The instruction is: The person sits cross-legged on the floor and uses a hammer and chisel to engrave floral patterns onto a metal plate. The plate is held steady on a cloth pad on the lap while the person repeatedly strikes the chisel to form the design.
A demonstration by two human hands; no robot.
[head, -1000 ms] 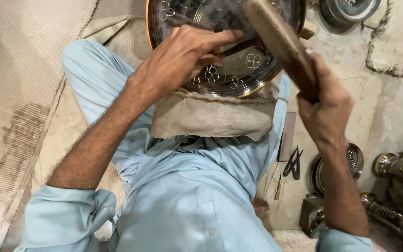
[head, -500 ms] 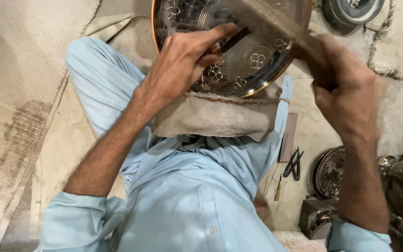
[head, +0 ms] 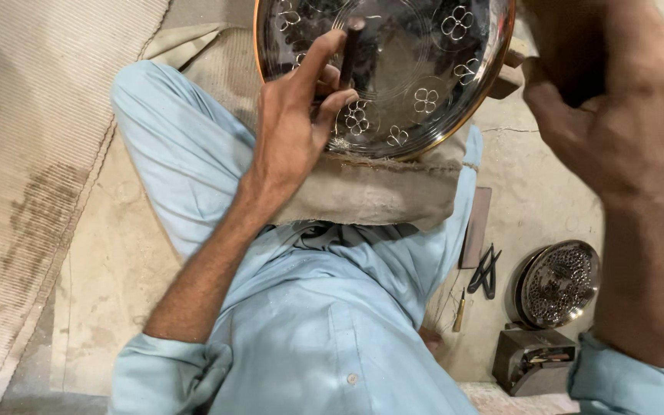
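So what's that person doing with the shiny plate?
A person in light blue clothes sits on the floor with a round metal plate resting on a cloth pad over the lap. The left hand holds a thin dark punch upright against the plate, which already has little flower shapes on it. The right hand is raised beside the plate, gripping a dark wooden handle. Small tools and another patterned plate lie on the floor.

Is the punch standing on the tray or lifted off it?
On it, as far as shows. The left hand pinches the punch upright, its lower end hidden behind fingers against the engraved tray.
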